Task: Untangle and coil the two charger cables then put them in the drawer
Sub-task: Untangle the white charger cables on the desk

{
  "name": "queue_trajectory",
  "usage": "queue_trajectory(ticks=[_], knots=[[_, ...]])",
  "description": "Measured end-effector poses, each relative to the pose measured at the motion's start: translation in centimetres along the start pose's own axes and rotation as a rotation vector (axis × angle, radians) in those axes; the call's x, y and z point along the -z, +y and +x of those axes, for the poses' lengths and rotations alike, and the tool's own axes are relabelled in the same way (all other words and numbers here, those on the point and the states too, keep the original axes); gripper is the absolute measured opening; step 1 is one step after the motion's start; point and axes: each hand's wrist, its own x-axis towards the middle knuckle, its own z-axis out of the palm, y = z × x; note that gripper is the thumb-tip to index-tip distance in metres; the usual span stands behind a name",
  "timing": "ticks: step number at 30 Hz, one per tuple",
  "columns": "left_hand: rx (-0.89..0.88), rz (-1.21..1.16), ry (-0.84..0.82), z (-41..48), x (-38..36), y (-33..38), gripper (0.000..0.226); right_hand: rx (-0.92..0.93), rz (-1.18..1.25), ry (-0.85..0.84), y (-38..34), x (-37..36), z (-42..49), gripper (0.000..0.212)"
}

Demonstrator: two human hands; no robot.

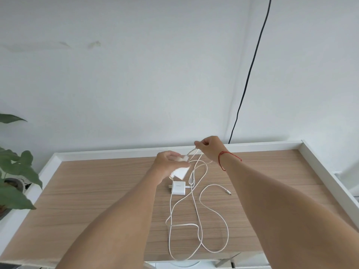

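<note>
Loose loops of two thin white charger cables [184,224] are lying crossed on the pale wooden table [97,191], trailing down from both grips. Just beneath the left hand [165,164], a square white charger block [178,188] is resting on the wood. That hand's fingers are curling around a second white charger block [179,172], blurred, while the right hand [208,148], just beyond it, is pinching raised strands. Untangling is seemingly under way; coiling and stowing are waiting, with no drawer in view

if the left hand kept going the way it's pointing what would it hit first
Probably the white cable strands hanging from the right hand, just past the charger block the left hand holds; depth is unclear.
</note>
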Motion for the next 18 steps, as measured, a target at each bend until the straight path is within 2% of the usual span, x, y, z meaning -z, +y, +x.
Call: queue_trajectory(ticks=[3, 5, 9, 13, 15, 18], knots=[[-0.014, 0.115, -0.101, 0.2, -1.0, -0.2, 0.027, 0.016, 0.022, -0.101, -1.2, -0.8, 0.2, 0.027], [-0.049, 0.193, -0.087, 0.4, -1.9, -0.3, 0.01, 0.022, 0.045, -0.151, -1.7, -1.5, 0.3, 0.026], [-0.09, 0.196, -0.058, 0.5, -2.6, 0.5, 0.012, -0.001, 0.129, -0.164, -1.6, -1.9, 0.7, 0.025], [-0.007, -0.005, -0.019, 1.2, -2.7, 1.6, 0.024, 0.014, 0.105, -0.135, -1.4, -1.3, 0.9, 0.025], [-0.047, -0.063, 0.065, 1.7, -2.9, 1.5, 0.035, 0.025, 0.074, -0.09, -1.6, -1.2, 1.0, 0.031], [-0.165, 0.057, 0.27, 2.3, -2.5, 1.1, 0.052, 0.039, -0.031, -0.042, -2.0, -1.1, 1.2, 0.041]])
